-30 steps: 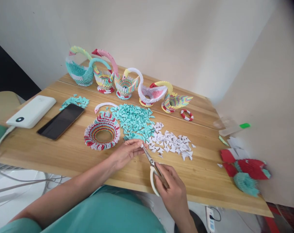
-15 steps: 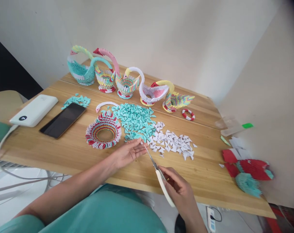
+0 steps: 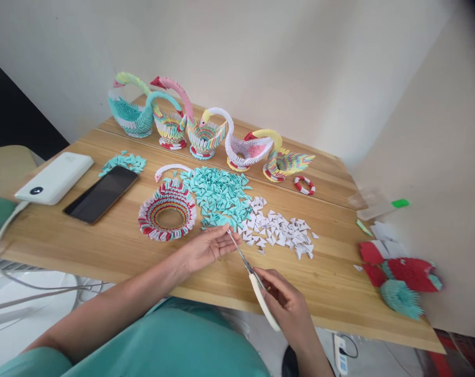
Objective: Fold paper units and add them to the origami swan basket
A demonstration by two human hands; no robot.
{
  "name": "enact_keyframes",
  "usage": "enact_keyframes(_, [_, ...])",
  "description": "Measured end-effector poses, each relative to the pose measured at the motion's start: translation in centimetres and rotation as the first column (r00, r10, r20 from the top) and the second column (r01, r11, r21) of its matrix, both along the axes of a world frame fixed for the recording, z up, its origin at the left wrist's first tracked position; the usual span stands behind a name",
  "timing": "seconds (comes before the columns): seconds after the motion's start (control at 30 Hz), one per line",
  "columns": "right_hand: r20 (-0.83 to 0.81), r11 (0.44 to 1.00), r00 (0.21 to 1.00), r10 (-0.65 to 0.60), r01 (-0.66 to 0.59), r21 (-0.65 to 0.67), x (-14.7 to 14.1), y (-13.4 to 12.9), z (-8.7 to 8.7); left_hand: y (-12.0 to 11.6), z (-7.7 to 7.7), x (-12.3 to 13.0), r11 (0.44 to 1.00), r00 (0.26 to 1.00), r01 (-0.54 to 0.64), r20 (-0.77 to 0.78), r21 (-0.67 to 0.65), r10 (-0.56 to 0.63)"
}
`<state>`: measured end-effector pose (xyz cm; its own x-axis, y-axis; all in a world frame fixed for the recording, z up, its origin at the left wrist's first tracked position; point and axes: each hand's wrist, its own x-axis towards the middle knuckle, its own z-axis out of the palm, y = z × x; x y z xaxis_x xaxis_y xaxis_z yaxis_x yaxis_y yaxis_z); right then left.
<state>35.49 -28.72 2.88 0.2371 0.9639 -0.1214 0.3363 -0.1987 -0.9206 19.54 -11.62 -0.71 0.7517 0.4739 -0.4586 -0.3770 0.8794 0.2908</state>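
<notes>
Your left fingers (image 3: 219,230) pinch a tiny white paper piece (image 3: 228,231), likely crushable, best edge-held; right fingers (image 3: 275,278), five o'clock, grip white-handled scissors (image 3: 251,269)

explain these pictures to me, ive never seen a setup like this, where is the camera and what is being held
There is no machine here: these are a person's two bare hands, seen by one camera worn on the head, looking forward and down. The right hand holds scissors, their tips at the left hand, which pinches what looks like a small white piece. On the wooden table lie turquoise folded pieces and white folded pieces, beside a round basket built from similar pieces. Five swan-shaped baskets stand in a row behind. To the left lie a phone and a white device with a cable.
</notes>
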Motion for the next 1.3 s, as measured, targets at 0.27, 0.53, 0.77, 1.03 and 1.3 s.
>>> enact_keyframes(0.27, [0.408,0.983,0.913,-0.029,-0.047,0.176,-0.7,-0.1,-0.1,-0.1,-0.4,0.1,0.996,0.999,-0.017,-0.027,0.089,0.019])
enact_keyframes(0.53, [0.045,0.999,0.998,-0.050,0.049,0.021,-1.0,0.4,-0.9,-0.2,-0.5,0.1,0.989,0.997,-0.049,-0.045,0.137,0.056])
enact_keyframes(0.77, [0.018,0.997,0.997,-0.072,0.072,0.009,-1.3,0.8,-1.0,-0.1,-0.5,0.0,0.986,0.995,-0.075,-0.055,0.148,0.084])
enact_keyframes(1.03, [0.057,0.996,0.996,-0.071,0.068,0.055,-1.4,0.9,-1.0,-0.1,-0.4,0.0,0.984,0.996,-0.074,-0.045,0.163,0.082])
enact_keyframes(1.3, [0.089,1.000,0.996,-0.013,0.013,0.006,-0.5,0.0,0.4,0.2,-0.5,0.0,0.994,0.995,-0.082,-0.047,0.067,0.086])
